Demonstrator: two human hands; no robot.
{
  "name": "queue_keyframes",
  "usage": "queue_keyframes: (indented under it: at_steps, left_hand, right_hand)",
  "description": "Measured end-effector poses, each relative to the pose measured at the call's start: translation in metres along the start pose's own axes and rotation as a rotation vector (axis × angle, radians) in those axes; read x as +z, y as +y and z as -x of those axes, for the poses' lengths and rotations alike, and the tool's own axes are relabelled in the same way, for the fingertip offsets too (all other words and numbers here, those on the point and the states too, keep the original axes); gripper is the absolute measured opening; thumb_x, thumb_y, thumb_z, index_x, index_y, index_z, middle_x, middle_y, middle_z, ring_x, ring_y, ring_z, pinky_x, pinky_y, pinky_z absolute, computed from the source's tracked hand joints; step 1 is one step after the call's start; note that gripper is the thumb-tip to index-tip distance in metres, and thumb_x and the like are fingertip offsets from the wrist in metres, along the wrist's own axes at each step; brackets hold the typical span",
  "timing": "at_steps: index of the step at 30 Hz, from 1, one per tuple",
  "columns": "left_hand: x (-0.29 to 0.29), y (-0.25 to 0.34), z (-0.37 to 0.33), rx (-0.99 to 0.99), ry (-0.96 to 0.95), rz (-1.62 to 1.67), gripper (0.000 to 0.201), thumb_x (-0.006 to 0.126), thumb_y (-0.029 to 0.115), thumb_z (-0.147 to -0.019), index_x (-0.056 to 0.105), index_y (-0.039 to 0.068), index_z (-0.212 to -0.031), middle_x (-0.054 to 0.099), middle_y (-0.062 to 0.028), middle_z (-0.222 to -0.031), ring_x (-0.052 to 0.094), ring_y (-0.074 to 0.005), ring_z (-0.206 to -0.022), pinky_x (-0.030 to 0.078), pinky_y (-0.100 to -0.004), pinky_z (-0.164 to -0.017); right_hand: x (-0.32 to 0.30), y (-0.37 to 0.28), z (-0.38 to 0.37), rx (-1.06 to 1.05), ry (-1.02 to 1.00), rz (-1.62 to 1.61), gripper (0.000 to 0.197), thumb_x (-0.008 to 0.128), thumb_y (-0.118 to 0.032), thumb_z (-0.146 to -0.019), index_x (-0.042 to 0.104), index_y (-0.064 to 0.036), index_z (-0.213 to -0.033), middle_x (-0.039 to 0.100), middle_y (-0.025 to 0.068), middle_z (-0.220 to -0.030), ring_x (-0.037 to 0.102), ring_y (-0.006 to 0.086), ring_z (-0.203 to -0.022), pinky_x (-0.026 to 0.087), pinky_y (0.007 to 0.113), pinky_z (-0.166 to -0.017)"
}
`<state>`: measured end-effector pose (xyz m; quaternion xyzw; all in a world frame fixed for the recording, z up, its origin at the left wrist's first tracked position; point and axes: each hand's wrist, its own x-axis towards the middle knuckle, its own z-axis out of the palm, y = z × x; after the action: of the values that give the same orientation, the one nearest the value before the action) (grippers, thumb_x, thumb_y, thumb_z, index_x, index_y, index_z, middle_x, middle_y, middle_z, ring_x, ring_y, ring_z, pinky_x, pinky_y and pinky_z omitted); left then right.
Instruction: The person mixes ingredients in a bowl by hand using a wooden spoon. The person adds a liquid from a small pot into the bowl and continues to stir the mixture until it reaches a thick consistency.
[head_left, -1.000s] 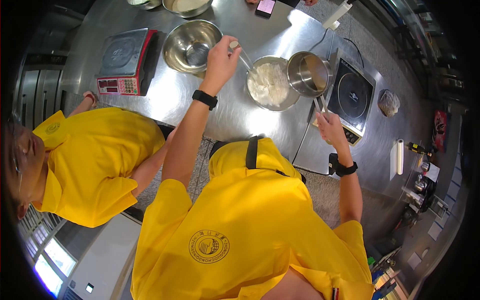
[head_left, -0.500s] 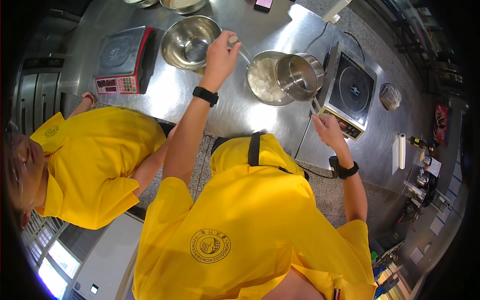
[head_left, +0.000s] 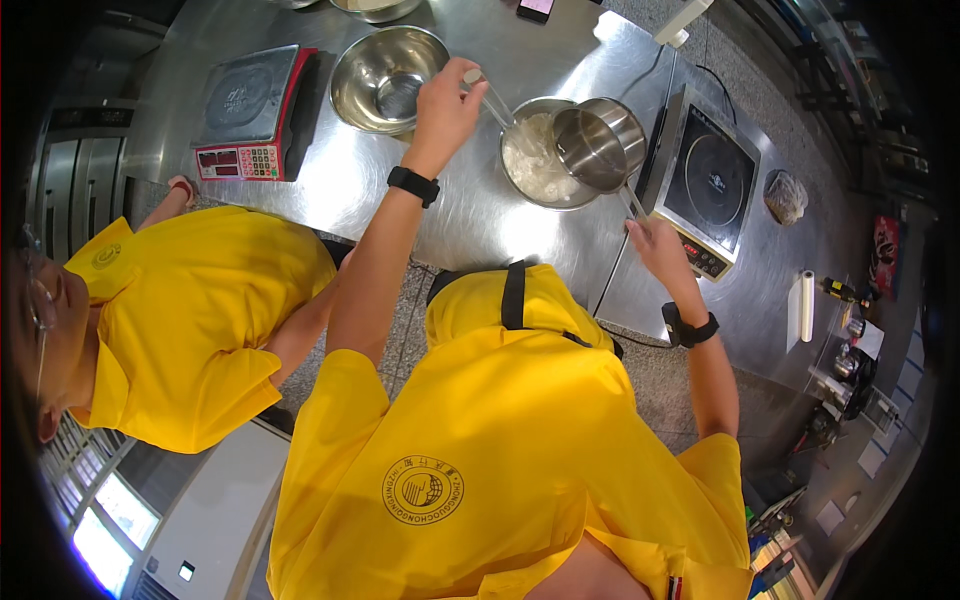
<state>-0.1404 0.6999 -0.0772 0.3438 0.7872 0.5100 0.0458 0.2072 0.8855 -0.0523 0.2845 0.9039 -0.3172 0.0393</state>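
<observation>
A single head-worn fisheye view looks steeply down from above the person's own yellow-shirted shoulders, facing the brushed stainless steel tabletop [head_left: 470,215] at the far side. It sits close over the body, with the tabletop at arm's reach. Straight edges bend toward the dark circular rim. No second view overlaps it.

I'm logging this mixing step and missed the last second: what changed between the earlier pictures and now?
The right hand has tipped the small saucepan by its handle further over the bowl of white mix; a second ago it stood more upright beside the bowl. The left hand still holds the utensil in that bowl. The empty steel bowl, scale and induction hob stayed put.
</observation>
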Motion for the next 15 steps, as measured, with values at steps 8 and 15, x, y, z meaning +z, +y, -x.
queue_keyframes:
  at_steps: [8, 15]
  left_hand:
    - [-0.001, -0.002, 0.0, 0.029, 0.008, 0.012, 0.023, 0.07, 0.018, -0.09, 0.061, 0.007, -0.108, 0.073, -0.0066, -0.09, 0.072, -0.0205, -0.068, 0.051, -0.0308, -0.06]
    - [0.0, 0.007, 0.002, 0.037, 0.014, 0.02, 0.02, 0.07, 0.017, -0.09, 0.061, 0.007, -0.106, 0.073, -0.0059, -0.09, 0.071, -0.0197, -0.067, 0.051, -0.0304, -0.059]
  right_hand:
    - [-0.025, 0.001, 0.0, 0.098, 0.042, 0.024, 0.036, 0.062, -0.023, -0.096, 0.057, 0.0072, -0.078, 0.057, 0.028, -0.069, 0.055, 0.046, -0.064, 0.041, 0.046, -0.058]
    - [-0.028, 0.011, -0.022, 0.102, 0.107, 0.091, 0.037, 0.06, -0.024, -0.097, 0.056, 0.0072, -0.078, 0.056, 0.0301, -0.073, 0.055, 0.0498, -0.071, 0.042, 0.049, -0.06]
